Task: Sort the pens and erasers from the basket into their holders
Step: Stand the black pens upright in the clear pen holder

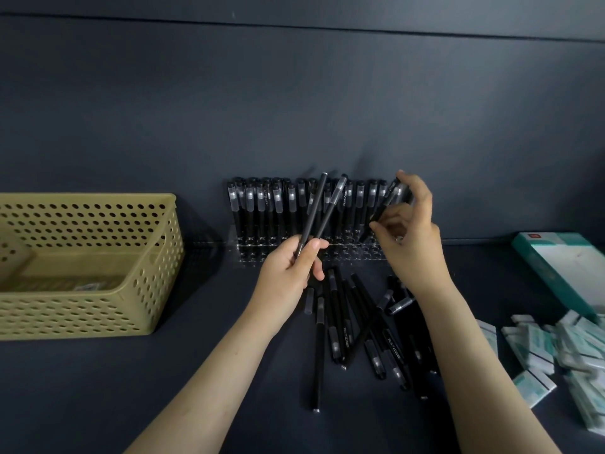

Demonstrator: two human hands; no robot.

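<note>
My left hand (291,267) grips two black pens (322,211) that slant up and to the right in front of the clear pen holder (281,249). Several black pens stand upright in the holder's back rows. At the holder's right end, my right hand (409,231) pinches one black pen (388,199), tilted. A loose pile of black pens (360,326) lies on the dark table in front of the holder, between my forearms. Wrapped white-and-green erasers (556,348) lie heaped at the right edge.
A yellow perforated basket (131,309) stands at the left, with a small item on its floor. A green-and-white box (563,267) lies at the right, behind the erasers. A dark wall rises just behind the holder.
</note>
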